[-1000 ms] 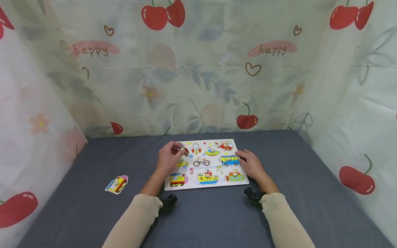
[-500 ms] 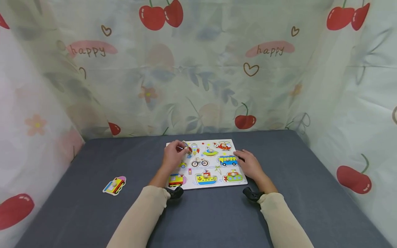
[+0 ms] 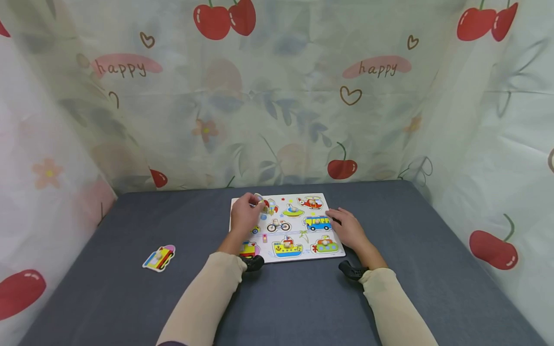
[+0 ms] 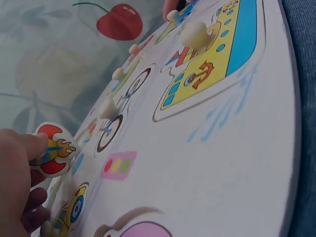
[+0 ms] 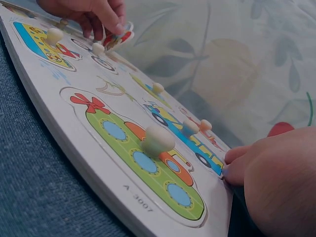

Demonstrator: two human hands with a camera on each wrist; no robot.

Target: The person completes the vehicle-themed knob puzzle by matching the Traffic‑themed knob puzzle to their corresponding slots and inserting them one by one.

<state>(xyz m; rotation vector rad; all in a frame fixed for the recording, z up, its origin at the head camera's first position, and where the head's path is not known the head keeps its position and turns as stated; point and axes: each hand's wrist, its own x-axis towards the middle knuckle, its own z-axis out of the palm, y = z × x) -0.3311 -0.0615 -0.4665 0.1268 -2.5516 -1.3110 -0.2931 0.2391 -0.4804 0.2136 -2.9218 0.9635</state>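
Observation:
My left hand (image 3: 245, 216) pinches a rocket puzzle piece (image 4: 61, 150) with red fins and orange flames. It holds the piece tilted up over the upper left part of the white knobbed puzzle board (image 3: 268, 259). The hand and forearm hide part of the board's left side. My right hand (image 3: 349, 231) rests with its fingertips at the board's right edge, next to the blue and yellow bus piece (image 5: 190, 136). In the right wrist view, the green submarine piece (image 5: 113, 131) lies in its slot near that hand.
A train puzzle piece (image 3: 159, 258) lies on the grey tabletop (image 3: 108, 298) left of the board. Boat (image 3: 287, 247), bicycle (image 3: 279, 225), flying saucer (image 3: 293, 210) and helicopter (image 3: 310, 203) pieces sit in the board. A patterned curtain (image 3: 277, 105) stands behind the table.
My left hand has moved rightward over the board with the rocket piece, toward the rocket picture. My right hand stays at the board's right edge.

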